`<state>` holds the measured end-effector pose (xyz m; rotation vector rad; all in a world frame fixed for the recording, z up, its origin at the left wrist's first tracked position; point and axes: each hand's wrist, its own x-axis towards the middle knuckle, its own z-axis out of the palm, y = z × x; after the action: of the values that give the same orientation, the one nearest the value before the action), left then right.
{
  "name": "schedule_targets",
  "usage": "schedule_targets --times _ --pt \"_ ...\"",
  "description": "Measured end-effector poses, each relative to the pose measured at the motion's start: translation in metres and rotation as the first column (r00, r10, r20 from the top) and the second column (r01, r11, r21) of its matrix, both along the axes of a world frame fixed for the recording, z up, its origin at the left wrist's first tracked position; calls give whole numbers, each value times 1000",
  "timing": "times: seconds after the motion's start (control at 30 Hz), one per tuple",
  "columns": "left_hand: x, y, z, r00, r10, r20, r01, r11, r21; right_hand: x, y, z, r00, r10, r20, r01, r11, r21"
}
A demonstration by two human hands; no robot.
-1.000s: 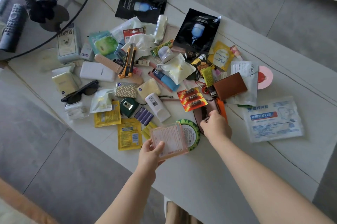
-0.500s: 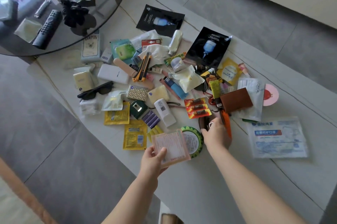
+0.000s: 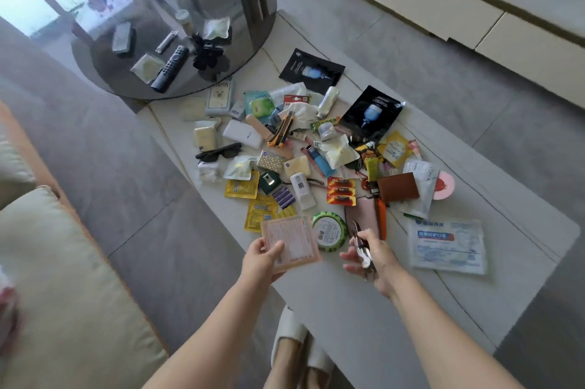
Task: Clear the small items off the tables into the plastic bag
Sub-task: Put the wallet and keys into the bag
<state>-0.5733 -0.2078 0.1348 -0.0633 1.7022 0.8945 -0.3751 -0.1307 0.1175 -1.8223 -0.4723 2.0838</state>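
We hold a pink packet [image 3: 289, 243] in our left hand [image 3: 261, 260], thumb on its face and fingers beneath, above the table's [image 3: 348, 303] near edge. Our right hand [image 3: 372, 257] curls loosely round small metal bits [image 3: 362, 251], what they are we cannot tell. Beyond the fingers a green tin [image 3: 329, 232], batteries [image 3: 341, 190] and a mask pack [image 3: 448, 244] crowd the pale table; a round glass table [image 3: 247, 50] overlaps its far left corner.
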Motion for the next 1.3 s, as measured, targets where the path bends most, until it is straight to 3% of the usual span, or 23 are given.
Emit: schedule_targets --times 0.07,0.17,0.37,0.57,0.73,1.1,1.3 --pt "-3 -14 33 1000 26 -3 -26 1000 8 -6 -15 34 992 -18 -127 15 999 -29" --pt "-11 -34 76 995 96 1 -96 995 29 -23 -37 74 981 59 -185 -61 998 -1" --pt "-58 -80 160 946 321 48 -324 938 121 -83 -68 154 911 379 -165 -354 922 160" --pt "-130 -141 210 839 537 87 -540 806 240 -176 -89 200 829 531 -176 -502 845 185" --pt "-202 -194 224 687 714 138 -720 641 267 -268 -116 219 772 613 -169 -579 788 210" --pt "-345 -312 232 471 867 161 -869 425 253 -468 -190 252 461 886 -44 -832 449 327" --pt "-402 -348 216 279 952 122 -940 245 239 -561 -220 239 321 945 -60 -900 324 290"
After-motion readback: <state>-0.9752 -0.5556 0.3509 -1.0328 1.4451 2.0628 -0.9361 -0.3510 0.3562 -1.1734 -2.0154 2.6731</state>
